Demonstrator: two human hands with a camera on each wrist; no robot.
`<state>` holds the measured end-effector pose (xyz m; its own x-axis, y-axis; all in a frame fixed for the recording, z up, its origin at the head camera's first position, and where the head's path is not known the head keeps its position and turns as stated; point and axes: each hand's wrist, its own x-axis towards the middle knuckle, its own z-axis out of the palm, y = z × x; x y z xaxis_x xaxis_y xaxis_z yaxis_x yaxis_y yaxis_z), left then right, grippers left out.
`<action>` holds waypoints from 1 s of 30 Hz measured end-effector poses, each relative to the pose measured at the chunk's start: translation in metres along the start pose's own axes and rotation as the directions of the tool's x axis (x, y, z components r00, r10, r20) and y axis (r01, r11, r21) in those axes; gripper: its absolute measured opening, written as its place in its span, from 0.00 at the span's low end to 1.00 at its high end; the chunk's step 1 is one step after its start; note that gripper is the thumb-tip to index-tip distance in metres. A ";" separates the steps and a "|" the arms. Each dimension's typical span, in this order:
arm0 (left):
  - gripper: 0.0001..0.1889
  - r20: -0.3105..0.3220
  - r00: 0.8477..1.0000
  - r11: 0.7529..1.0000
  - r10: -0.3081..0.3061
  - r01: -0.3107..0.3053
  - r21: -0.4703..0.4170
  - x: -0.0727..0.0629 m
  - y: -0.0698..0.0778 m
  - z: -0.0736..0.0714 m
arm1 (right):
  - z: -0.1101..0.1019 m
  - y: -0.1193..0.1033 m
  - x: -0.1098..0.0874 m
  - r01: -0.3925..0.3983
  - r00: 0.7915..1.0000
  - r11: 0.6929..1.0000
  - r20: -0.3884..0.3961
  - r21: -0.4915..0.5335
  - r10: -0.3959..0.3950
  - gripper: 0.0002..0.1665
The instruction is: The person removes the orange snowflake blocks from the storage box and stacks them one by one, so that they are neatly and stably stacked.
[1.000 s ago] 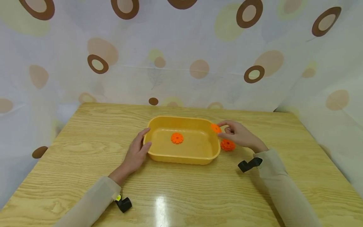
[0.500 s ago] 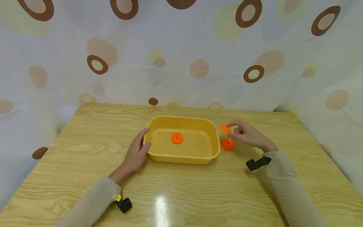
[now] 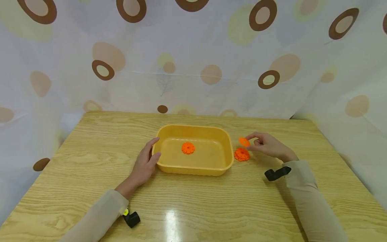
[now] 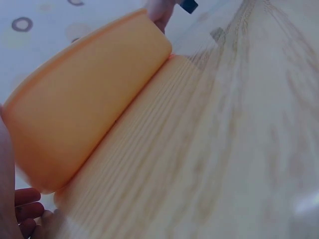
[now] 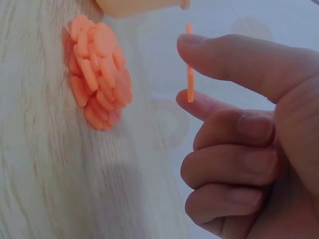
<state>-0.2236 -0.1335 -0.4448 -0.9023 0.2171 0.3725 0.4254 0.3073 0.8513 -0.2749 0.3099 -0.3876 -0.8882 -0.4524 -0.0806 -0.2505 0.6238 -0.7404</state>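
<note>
A yellow plastic tray (image 3: pixel 208 161) sits on the table, one orange flower-shaped disc (image 3: pixel 188 148) lying flat inside it. My left hand (image 3: pixel 143 165) holds the tray's left end, thumb and index finger at the rim; in the left wrist view its other fingers (image 4: pixel 29 211) curl by the lower corner. Just right of the tray, my right hand (image 3: pixel 270 146) pinches another orange flower-shaped disc (image 3: pixel 244 142) between thumb and index finger. Seen edge-on in the right wrist view, that disc (image 5: pixel 190 82) is raised beside a small pile of similar discs (image 5: pixel 102 74).
The wood-grain table (image 3: pixel 199 201) reaches back to a hanging patterned cloth (image 3: pixel 187 40). More cloth hangs along the sides. A black wrist camera (image 3: pixel 131 219) is strapped at the left sleeve and another black camera (image 3: pixel 276 173) at the right.
My right hand has moved from the tray's right rim rightward over the table, with the disc still pinched. The left hand and the tray have stayed in place.
</note>
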 end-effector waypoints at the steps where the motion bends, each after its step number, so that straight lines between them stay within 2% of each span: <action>1: 0.25 -0.002 1.000 1.000 0.002 -0.002 0.003 0.000 0.000 0.000 | 0.000 0.001 0.000 0.004 1.000 1.000 0.008 -0.001 -0.004 0.21; 7: 0.25 0.002 1.000 1.000 0.020 -0.020 0.005 0.001 0.001 0.001 | 0.001 0.007 0.000 0.009 0.999 1.000 0.047 -0.006 -0.008 0.21; 16: 0.25 -0.002 1.000 1.000 0.012 -0.012 0.003 0.000 0.001 0.000 | 0.005 0.005 0.002 -0.013 0.996 1.000 0.087 -0.006 0.013 0.25; 26: 0.25 0.012 1.000 1.000 -0.004 0.004 -0.014 -0.001 0.001 0.001 | 0.005 0.004 0.001 -0.037 0.994 0.996 0.103 -0.086 0.045 0.23; 30: 0.25 0.011 1.000 1.000 -0.002 0.002 -0.021 -0.001 0.002 0.001 | 0.005 0.004 0.000 -0.021 0.992 0.996 0.120 -0.092 0.032 0.24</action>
<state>-0.2217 -0.1328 -0.4441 -0.9022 0.2268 0.3670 0.4221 0.2881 0.8596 -0.2743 0.3088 -0.3935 -0.8429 -0.5055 -0.1841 -0.2661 0.6891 -0.6740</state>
